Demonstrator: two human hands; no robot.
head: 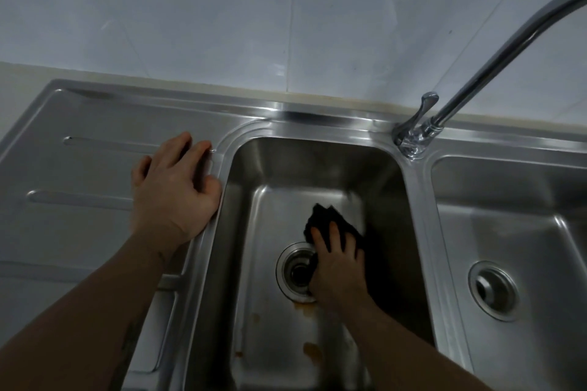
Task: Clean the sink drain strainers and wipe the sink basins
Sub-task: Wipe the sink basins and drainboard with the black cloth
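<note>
A steel double sink fills the view. In the left basin (273,174) my right hand (338,267) presses a black cloth (330,219) flat on the basin floor, right beside the open drain (297,271), whose right edge the hand covers. Brown stains (313,348) mark the floor nearer to me. My left hand (173,187) rests flat on the drainboard (79,168) at the basin's left rim, holding nothing. The right basin (521,200) has a steel strainer (494,290) seated in its drain.
A chrome faucet (413,136) stands on the ledge between the basins, its spout (508,44) arching up and right over the right basin. A tiled wall (254,9) rises behind the sink. The ribbed drainboard stretches to the left.
</note>
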